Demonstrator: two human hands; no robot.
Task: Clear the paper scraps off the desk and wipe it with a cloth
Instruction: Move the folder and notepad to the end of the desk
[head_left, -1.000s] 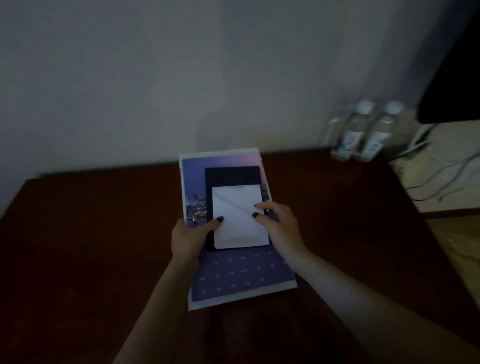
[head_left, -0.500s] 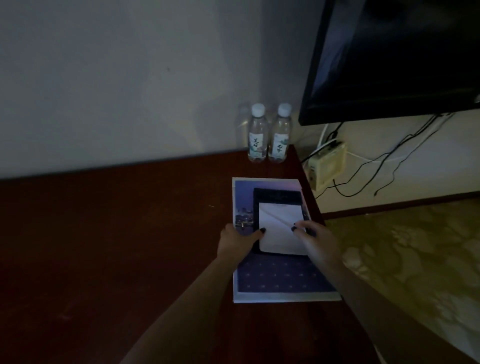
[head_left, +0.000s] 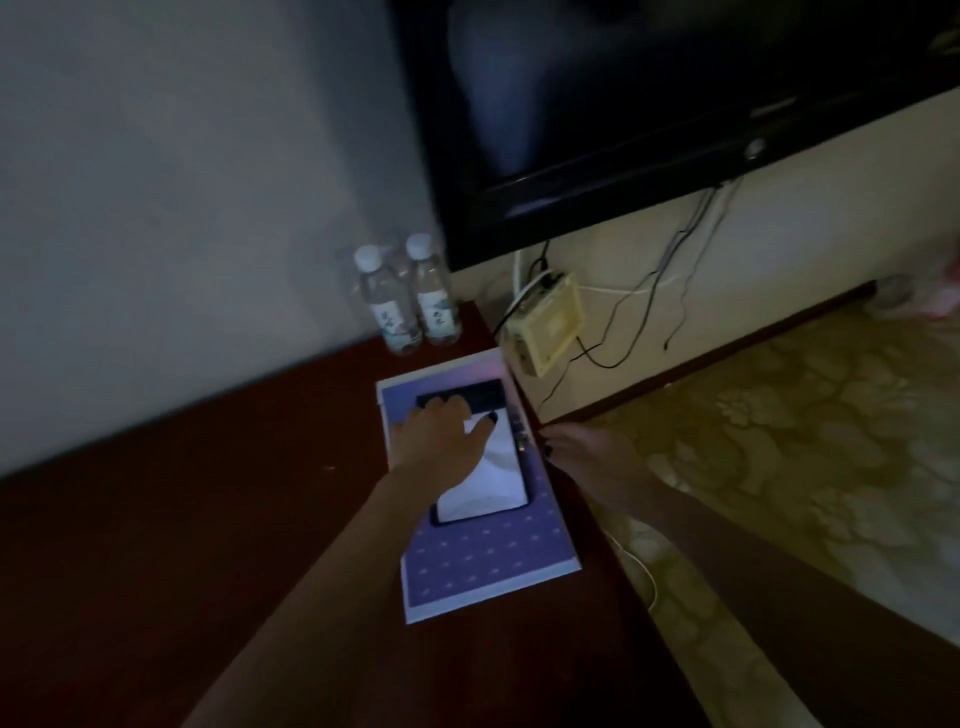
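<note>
the paper stack (head_left: 488, 561) is pinned to the table (head_left: 208, 519) near the water bottles (head_left: 410, 306) by the spread-fingered left grip (head_left: 441, 436), likely against sliding, while the right grip (head_left: 587, 457) at its edge cannot be judged apart or together.

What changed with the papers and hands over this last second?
The purple booklet with its white notepad slid right to the desk's end. The right hand came off the notepad; the left hand moved forward, flat on top. Both bottles stayed put.
</note>
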